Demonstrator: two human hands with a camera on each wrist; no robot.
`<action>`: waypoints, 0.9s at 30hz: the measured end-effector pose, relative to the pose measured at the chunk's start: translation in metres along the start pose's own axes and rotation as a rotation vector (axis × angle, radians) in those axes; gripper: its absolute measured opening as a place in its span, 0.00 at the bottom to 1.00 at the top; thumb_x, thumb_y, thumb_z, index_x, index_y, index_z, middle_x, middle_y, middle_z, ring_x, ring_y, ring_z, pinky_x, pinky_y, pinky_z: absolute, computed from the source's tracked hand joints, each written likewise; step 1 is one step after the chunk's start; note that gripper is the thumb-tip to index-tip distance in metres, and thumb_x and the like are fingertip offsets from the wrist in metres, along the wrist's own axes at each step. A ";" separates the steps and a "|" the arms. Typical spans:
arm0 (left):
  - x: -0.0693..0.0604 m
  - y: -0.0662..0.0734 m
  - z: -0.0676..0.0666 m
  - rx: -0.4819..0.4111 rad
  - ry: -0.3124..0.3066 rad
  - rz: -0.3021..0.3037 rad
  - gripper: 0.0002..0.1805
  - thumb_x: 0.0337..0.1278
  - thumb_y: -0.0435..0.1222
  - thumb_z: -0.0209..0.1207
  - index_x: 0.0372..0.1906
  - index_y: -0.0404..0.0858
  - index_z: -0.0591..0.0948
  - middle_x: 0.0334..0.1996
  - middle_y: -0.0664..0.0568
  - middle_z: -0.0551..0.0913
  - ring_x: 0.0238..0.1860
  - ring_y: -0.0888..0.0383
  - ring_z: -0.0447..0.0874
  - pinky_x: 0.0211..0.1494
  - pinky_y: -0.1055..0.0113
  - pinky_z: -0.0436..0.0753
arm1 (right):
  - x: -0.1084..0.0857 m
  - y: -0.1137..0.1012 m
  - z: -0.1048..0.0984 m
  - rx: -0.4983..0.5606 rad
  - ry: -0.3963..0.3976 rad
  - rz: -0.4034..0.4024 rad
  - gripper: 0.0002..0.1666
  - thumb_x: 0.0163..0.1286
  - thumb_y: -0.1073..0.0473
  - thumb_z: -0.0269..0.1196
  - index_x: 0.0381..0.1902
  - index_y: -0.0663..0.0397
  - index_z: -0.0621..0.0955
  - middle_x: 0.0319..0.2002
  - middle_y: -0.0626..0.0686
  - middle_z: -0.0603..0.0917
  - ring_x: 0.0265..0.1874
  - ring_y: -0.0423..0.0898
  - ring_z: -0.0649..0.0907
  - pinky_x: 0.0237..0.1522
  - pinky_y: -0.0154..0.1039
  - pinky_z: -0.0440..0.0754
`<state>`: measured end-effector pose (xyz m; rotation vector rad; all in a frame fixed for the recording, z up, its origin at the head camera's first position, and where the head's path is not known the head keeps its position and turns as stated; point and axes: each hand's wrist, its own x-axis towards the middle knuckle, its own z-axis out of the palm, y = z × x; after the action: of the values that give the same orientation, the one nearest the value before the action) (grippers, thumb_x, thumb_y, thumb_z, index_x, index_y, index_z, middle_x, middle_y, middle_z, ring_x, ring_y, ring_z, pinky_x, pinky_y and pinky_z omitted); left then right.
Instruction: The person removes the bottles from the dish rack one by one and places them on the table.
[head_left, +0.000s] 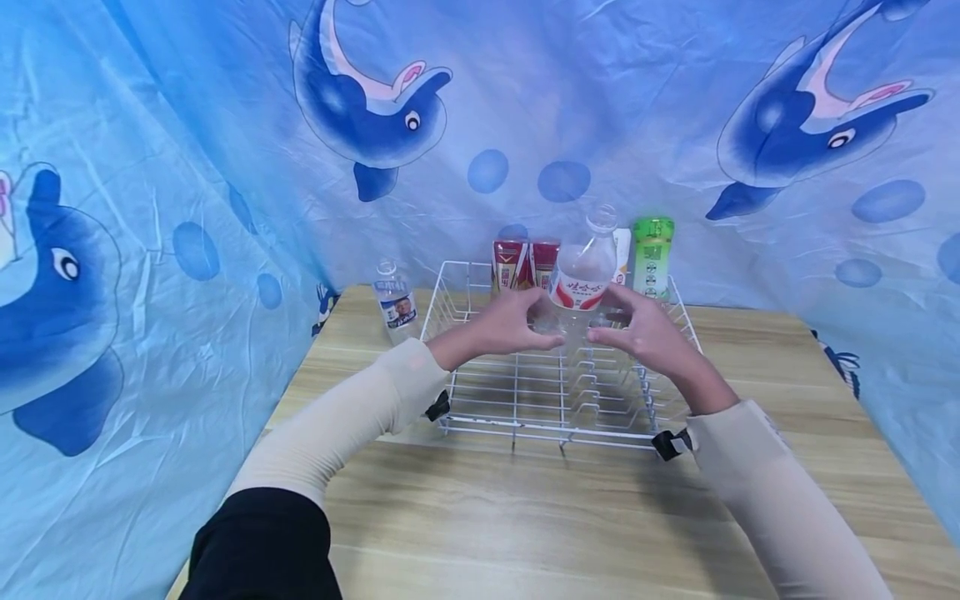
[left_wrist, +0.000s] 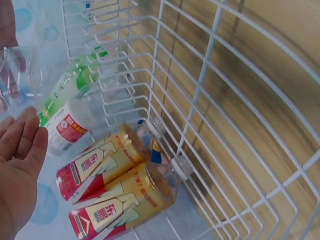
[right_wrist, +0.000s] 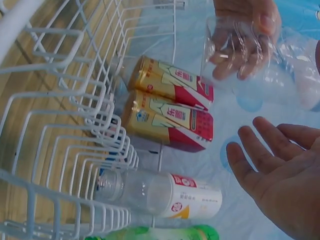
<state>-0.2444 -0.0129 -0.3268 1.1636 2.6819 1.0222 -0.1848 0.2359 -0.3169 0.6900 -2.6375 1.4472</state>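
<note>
A clear plastic bottle point(head_left: 583, 271) with a white-and-red label and no cap stands upright in the air over the white wire rack point(head_left: 517, 429). My left hand point(head_left: 510, 321) holds its lower part from the left, thumb in front. From the right, my right hand point(head_left: 648, 329) holds it too, its thumb near the base. The left wrist view shows my left fingers point(left_wrist: 30, 137) close to the clear bottle point(left_wrist: 25, 75). In the right wrist view, the left thumb and fingers lie round the bottle's base, and the right fingers point(right_wrist: 260, 150) are spread beside it.
Two red-and-gold bottles point(right_wrist: 170, 120) stand neck down in the rack. Beside them are a white-labelled bottle point(right_wrist: 195, 197) and a green bottle point(head_left: 652, 258). A blue-labelled bottle point(head_left: 396, 300) stands on the wooden table point(head_left: 480, 525), left of the rack. Blue dolphin-print sheeting hangs behind.
</note>
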 end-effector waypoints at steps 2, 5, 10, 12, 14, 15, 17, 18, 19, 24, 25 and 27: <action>0.000 0.001 0.002 -0.008 -0.006 -0.005 0.34 0.50 0.53 0.73 0.58 0.38 0.78 0.46 0.51 0.86 0.45 0.57 0.84 0.45 0.68 0.82 | 0.002 -0.001 0.003 0.017 -0.016 0.020 0.43 0.66 0.54 0.72 0.73 0.59 0.67 0.64 0.65 0.76 0.63 0.67 0.75 0.63 0.63 0.73; 0.000 0.002 0.005 -0.002 -0.017 -0.008 0.34 0.50 0.54 0.73 0.57 0.39 0.78 0.47 0.52 0.86 0.46 0.58 0.83 0.46 0.68 0.82 | 0.005 -0.001 0.007 0.039 -0.034 0.041 0.42 0.65 0.56 0.73 0.72 0.60 0.67 0.64 0.65 0.76 0.61 0.66 0.77 0.62 0.60 0.76; 0.002 0.004 0.006 -0.004 -0.036 -0.004 0.35 0.51 0.55 0.72 0.59 0.40 0.77 0.49 0.51 0.86 0.49 0.55 0.84 0.49 0.66 0.82 | 0.007 -0.002 0.012 0.009 -0.027 0.056 0.44 0.62 0.54 0.75 0.71 0.59 0.68 0.62 0.62 0.77 0.58 0.64 0.80 0.59 0.60 0.78; 0.002 0.004 0.006 -0.007 -0.043 -0.001 0.35 0.52 0.55 0.71 0.60 0.40 0.77 0.50 0.50 0.86 0.51 0.53 0.84 0.50 0.65 0.82 | 0.008 -0.002 0.014 -0.006 -0.020 0.054 0.46 0.61 0.52 0.76 0.71 0.59 0.68 0.62 0.62 0.78 0.57 0.63 0.80 0.59 0.60 0.78; 0.002 0.004 0.006 -0.014 -0.045 0.002 0.35 0.52 0.55 0.71 0.60 0.39 0.77 0.51 0.49 0.86 0.52 0.52 0.84 0.51 0.64 0.82 | 0.009 -0.002 0.014 -0.009 -0.021 0.058 0.46 0.60 0.51 0.76 0.71 0.59 0.68 0.62 0.61 0.78 0.56 0.63 0.81 0.58 0.60 0.79; 0.002 0.004 0.006 -0.017 -0.048 -0.003 0.36 0.52 0.56 0.71 0.60 0.40 0.77 0.51 0.49 0.86 0.52 0.52 0.84 0.52 0.64 0.82 | 0.010 -0.002 0.014 -0.010 -0.023 0.059 0.46 0.60 0.51 0.76 0.70 0.58 0.69 0.61 0.61 0.78 0.56 0.62 0.81 0.57 0.60 0.79; 0.002 0.004 0.006 -0.022 -0.050 -0.004 0.36 0.52 0.56 0.71 0.60 0.39 0.77 0.52 0.48 0.86 0.53 0.51 0.84 0.53 0.62 0.82 | 0.010 -0.003 0.014 -0.010 -0.030 0.068 0.47 0.59 0.49 0.77 0.70 0.57 0.69 0.61 0.61 0.78 0.55 0.61 0.82 0.56 0.59 0.80; 0.001 0.003 0.006 -0.025 -0.049 -0.003 0.36 0.52 0.56 0.71 0.60 0.39 0.77 0.52 0.48 0.86 0.54 0.50 0.84 0.53 0.62 0.82 | 0.010 -0.004 0.014 -0.011 -0.034 0.072 0.47 0.59 0.48 0.77 0.70 0.57 0.69 0.61 0.60 0.79 0.55 0.61 0.82 0.56 0.59 0.80; 0.001 0.003 0.006 -0.026 -0.050 -0.009 0.35 0.52 0.56 0.71 0.60 0.40 0.77 0.53 0.48 0.86 0.54 0.50 0.84 0.54 0.62 0.82 | 0.010 -0.004 0.014 -0.012 -0.037 0.077 0.47 0.59 0.48 0.77 0.70 0.57 0.70 0.61 0.60 0.79 0.54 0.60 0.82 0.56 0.58 0.80; -0.003 0.005 0.004 -0.023 -0.068 -0.035 0.38 0.52 0.58 0.71 0.63 0.42 0.76 0.56 0.48 0.84 0.57 0.53 0.82 0.57 0.59 0.82 | 0.010 -0.006 0.012 -0.013 -0.043 0.072 0.45 0.60 0.48 0.76 0.69 0.57 0.71 0.60 0.59 0.80 0.53 0.59 0.82 0.55 0.57 0.81; -0.004 0.005 0.004 -0.025 -0.075 -0.040 0.39 0.52 0.58 0.71 0.65 0.42 0.75 0.57 0.48 0.84 0.57 0.54 0.82 0.57 0.59 0.82 | 0.010 -0.006 0.012 -0.015 -0.042 0.070 0.44 0.60 0.47 0.76 0.69 0.57 0.71 0.60 0.59 0.80 0.53 0.59 0.82 0.55 0.58 0.81; -0.005 0.006 0.003 -0.029 -0.088 -0.047 0.42 0.52 0.59 0.71 0.67 0.41 0.73 0.58 0.47 0.83 0.58 0.52 0.81 0.58 0.58 0.81 | 0.011 -0.006 0.012 -0.014 -0.040 0.065 0.44 0.61 0.47 0.75 0.69 0.56 0.71 0.60 0.59 0.80 0.53 0.59 0.82 0.55 0.58 0.81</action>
<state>-0.2361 -0.0118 -0.3272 1.1080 2.6053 0.9764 -0.1900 0.2194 -0.3163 0.6445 -2.7221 1.4439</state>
